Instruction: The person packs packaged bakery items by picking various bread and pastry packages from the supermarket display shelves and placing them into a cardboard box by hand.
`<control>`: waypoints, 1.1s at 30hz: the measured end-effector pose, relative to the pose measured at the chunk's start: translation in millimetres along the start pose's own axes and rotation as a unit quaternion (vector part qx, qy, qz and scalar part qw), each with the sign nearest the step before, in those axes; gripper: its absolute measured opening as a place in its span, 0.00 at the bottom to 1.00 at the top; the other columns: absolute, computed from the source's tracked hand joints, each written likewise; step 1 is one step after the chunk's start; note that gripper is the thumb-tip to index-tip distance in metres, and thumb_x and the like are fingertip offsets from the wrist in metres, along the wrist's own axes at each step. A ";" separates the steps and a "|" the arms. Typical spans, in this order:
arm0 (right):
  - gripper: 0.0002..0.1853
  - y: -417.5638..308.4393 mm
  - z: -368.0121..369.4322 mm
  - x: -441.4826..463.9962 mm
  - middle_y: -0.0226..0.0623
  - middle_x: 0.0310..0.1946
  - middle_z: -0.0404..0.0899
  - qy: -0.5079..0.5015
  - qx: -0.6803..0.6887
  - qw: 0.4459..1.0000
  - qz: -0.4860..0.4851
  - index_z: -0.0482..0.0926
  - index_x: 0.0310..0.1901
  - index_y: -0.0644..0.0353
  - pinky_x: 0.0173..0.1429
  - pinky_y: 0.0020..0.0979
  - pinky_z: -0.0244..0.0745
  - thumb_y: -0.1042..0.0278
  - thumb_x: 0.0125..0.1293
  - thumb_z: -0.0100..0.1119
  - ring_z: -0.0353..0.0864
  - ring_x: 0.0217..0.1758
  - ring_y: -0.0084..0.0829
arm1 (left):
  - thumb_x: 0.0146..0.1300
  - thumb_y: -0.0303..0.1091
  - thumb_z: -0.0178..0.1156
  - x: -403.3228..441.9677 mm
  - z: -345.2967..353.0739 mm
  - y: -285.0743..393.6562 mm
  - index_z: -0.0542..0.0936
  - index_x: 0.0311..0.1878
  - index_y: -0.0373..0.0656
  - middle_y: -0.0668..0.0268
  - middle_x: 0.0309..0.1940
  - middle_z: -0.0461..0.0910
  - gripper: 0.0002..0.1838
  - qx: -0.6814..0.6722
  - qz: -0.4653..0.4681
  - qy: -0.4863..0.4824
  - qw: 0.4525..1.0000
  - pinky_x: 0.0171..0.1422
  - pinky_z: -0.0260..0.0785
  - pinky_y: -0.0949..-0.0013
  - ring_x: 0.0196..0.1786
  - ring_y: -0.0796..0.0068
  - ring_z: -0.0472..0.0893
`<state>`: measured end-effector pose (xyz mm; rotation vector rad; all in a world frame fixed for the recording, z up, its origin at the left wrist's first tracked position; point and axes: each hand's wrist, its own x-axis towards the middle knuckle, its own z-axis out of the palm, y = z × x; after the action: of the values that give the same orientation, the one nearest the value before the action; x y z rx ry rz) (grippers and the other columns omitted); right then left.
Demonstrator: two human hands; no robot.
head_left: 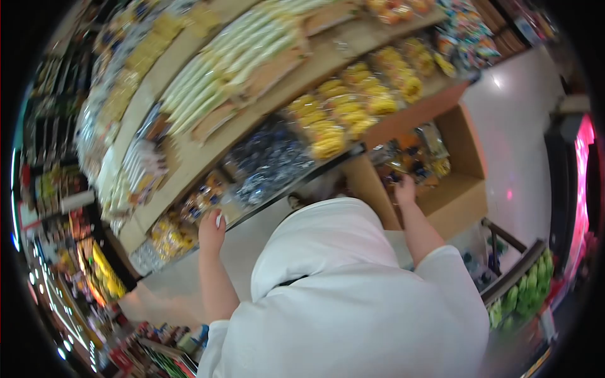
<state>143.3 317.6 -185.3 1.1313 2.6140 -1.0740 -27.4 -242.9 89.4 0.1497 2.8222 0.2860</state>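
Note:
My left hand (212,232) is at the front edge of the display shelf, its fingers curled, with a small white spot showing at them that I cannot make out. Just beyond it lie clear bags with dark and yellow contents (203,194). My right hand (405,189) reaches into an open cardboard box (463,196). Its fingers are at plastic-wrapped packets (413,157) inside, and whether they grip one is hidden.
Yellow packets (346,107) in rows, dark packets (271,157) and long pale green wrapped vegetables (233,53) fill the tiered shelf. A crate of green vegetables (523,286) stands at the right. A pink-lit case (583,183) is farther right.

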 end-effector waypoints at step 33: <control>0.10 -241.6 64.4 -220.3 0.41 0.46 0.80 -0.069 0.128 0.985 -0.094 0.79 0.46 0.59 0.55 0.35 0.75 0.71 0.63 0.55 0.80 0.49 0.38 | 0.45 0.42 0.73 63.8 9.3 -159.0 0.74 0.57 0.35 0.53 0.46 0.80 0.36 -0.211 0.022 -0.095 0.973 0.57 0.71 0.58 0.51 0.57 0.79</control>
<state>128.3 28.6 -20.1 0.8239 2.5680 -1.5056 -96.7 -387.8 29.0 0.1361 2.5048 0.8247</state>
